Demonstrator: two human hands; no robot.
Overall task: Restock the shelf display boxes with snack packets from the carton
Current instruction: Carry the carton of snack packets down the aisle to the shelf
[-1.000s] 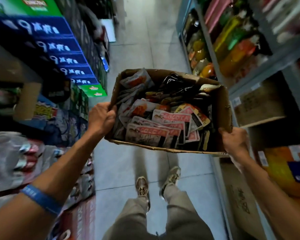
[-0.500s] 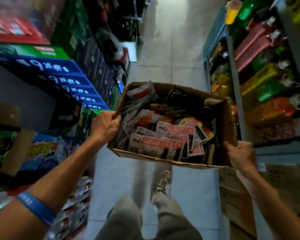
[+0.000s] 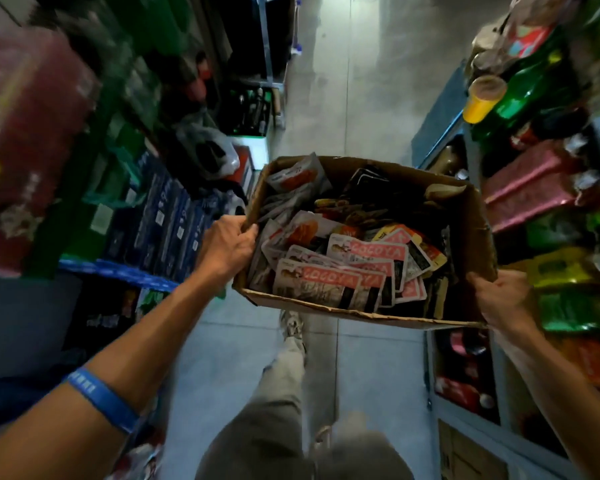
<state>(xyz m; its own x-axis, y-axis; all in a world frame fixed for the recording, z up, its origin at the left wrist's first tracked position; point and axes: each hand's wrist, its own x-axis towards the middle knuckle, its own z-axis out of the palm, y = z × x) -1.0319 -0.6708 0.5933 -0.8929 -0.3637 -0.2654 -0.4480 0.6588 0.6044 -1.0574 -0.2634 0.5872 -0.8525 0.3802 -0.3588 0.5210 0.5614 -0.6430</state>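
Note:
An open brown cardboard carton (image 3: 473, 237) is held in the air over the aisle floor, in front of my chest. It is full of snack packets (image 3: 347, 268), several pink-and-white ones on top and dark ones toward the far side. My left hand (image 3: 227, 249) grips the carton's left wall, thumb over the rim. On the near right corner my right hand (image 3: 503, 297) is closed around the carton's edge. No shelf display boxes can be made out in the blurred shelves.
A narrow grey tiled aisle (image 3: 354, 98) runs ahead. Stacked blue and green drink cases (image 3: 160, 223) line the left. Shelves with coloured bottles (image 3: 530, 84) and pink packs (image 3: 534, 188) stand close on the right. My legs and a shoe (image 3: 291, 327) are below the carton.
I have walked forward along the aisle with the carton; the shelves slid past on both sides. Both hands keep the same grip.

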